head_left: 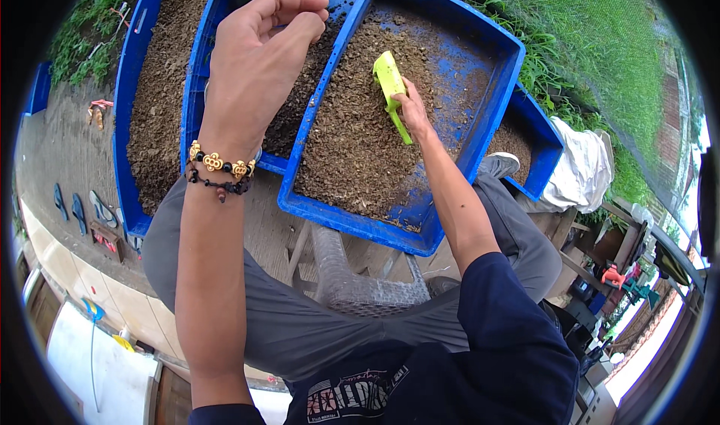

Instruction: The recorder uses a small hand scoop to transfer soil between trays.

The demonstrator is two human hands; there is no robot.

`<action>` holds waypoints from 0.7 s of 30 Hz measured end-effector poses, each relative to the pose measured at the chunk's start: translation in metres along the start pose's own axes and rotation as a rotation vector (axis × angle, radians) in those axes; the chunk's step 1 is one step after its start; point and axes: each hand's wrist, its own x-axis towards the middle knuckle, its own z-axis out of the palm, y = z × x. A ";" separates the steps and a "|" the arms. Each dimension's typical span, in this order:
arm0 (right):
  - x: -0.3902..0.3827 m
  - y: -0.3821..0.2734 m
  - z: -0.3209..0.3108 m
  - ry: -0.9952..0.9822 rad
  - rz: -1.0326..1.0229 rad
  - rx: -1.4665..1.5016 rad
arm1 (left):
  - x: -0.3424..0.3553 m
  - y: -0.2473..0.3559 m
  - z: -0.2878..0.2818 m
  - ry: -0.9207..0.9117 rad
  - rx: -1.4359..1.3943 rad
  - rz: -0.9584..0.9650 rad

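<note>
My right hand [414, 110] is wrapped round the handle of a lime-green hand scoop [388, 74]. The scoop rests on or just above brown, crumbly, soil-like material [349, 144] in a large blue tray [352, 228]. Toward the tray's right side, patches of its blue bottom show through. My left hand [259, 61] is raised over the neighbouring trays at the left, fingers curled in and thumb against them. Whatever it pinches, if anything, is hidden. Beaded bracelets [217, 162] circle my left wrist.
More blue trays of brown material stand at the left [122, 147] and beyond the right edge [551, 151]. A woven-look chair or stool [352, 286] sits between my legs. A white sack [581, 162] lies at the right; sandals [79, 213] lie on the floor at the left.
</note>
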 end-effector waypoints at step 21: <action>-0.048 -0.142 0.165 0.132 -0.469 -0.192 | 0.002 -0.012 -0.003 -0.018 -0.023 0.020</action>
